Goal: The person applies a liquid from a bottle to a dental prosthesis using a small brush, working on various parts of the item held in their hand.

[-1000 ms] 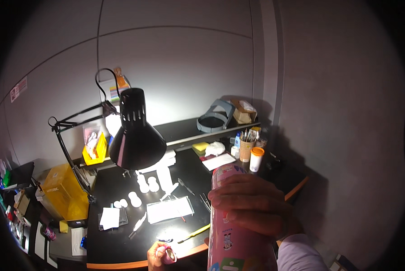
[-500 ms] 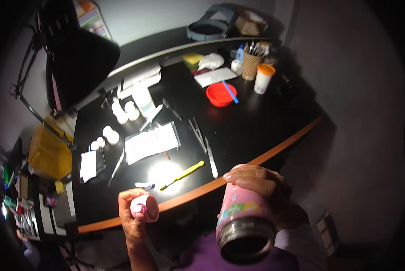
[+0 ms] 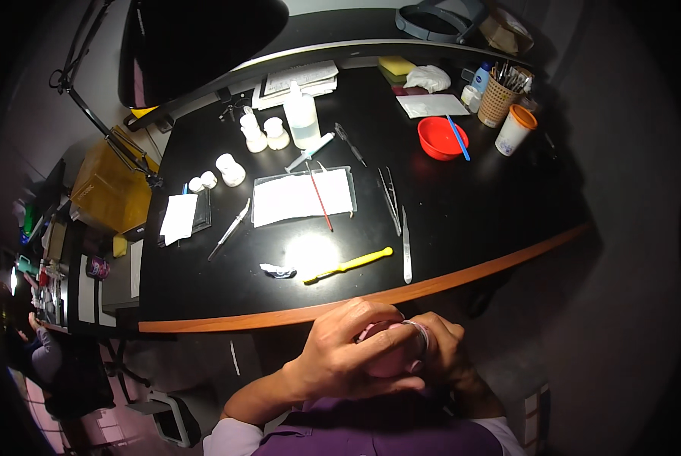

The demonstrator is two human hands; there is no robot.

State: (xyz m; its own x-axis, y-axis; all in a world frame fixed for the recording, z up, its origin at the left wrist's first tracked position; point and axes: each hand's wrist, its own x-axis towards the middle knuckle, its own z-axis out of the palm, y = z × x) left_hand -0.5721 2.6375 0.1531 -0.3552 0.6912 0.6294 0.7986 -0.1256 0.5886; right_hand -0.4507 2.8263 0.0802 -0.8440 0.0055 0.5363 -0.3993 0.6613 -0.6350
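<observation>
Just past the desk's front edge, close to my body, both hands meet on the pink drink bottle. My left hand (image 3: 348, 346) curls its fingers over the pink lid (image 3: 386, 363), which now sits at the bottle's mouth. Around the bottle's body is my right hand (image 3: 450, 353), closed; the body itself is mostly hidden by my hands. Whether the lid is screwed tight I cannot tell. Nearest on the desk lie a yellow toothbrush-like tool (image 3: 349, 264), a metal scalpel-like tool (image 3: 406, 247) and a small crumpled tube (image 3: 278, 270).
The black desk (image 3: 492, 220) has a wooden front edge. White sheets (image 3: 287, 199), tweezers (image 3: 390, 199), a syringe (image 3: 310, 152), white bottles (image 3: 253, 131) and a red bowl (image 3: 440, 140) stand or lie on it. A black lamp (image 3: 196, 45) overhangs the left; another person (image 3: 44, 353) sits far left.
My left hand has brought the lid over to the bottle, and the two hands have come together. The bottle has moved nearer the middle. My view has shifted, so the desk appears higher.
</observation>
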